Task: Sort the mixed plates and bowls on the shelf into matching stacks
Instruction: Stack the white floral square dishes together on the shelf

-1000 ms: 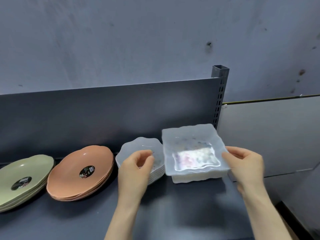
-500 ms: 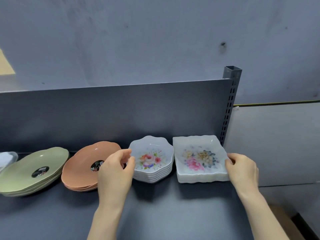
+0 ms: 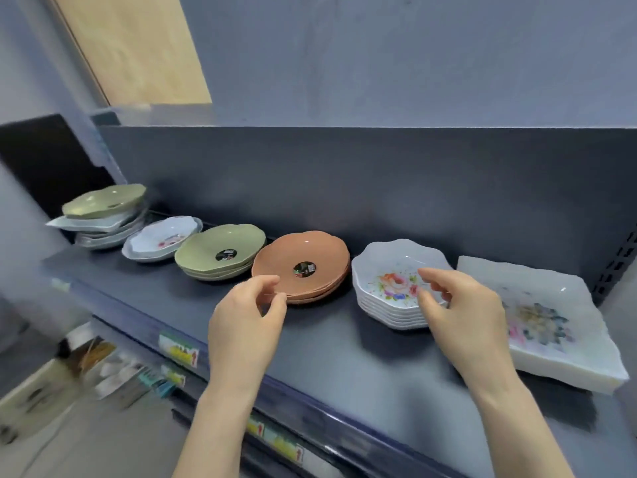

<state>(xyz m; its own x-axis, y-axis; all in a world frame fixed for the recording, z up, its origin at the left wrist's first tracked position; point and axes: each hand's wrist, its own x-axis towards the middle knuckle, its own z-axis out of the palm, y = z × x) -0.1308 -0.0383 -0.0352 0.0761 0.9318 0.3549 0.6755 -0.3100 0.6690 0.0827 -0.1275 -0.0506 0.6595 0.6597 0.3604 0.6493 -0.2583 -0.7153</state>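
Along the dark shelf stand, from right to left, a stack of square white floral plates, a stack of scalloped white floral bowls, an orange plate stack, a green plate stack, a single white floral dish and a mixed pile topped by a green plate. My left hand hovers at the front rim of the orange stack, fingers curled, holding nothing. My right hand hovers over the floral bowls' right side, fingers apart and empty.
The shelf's dark back panel rises behind the stacks, with a slotted upright at the right. Price tags line the shelf's front edge. Blurred goods sit on a lower level at the left.
My right hand has let go of the square plates and moved left over the floral bowls. My left hand shifted to the orange stack. The view has swung left, showing more stacks.
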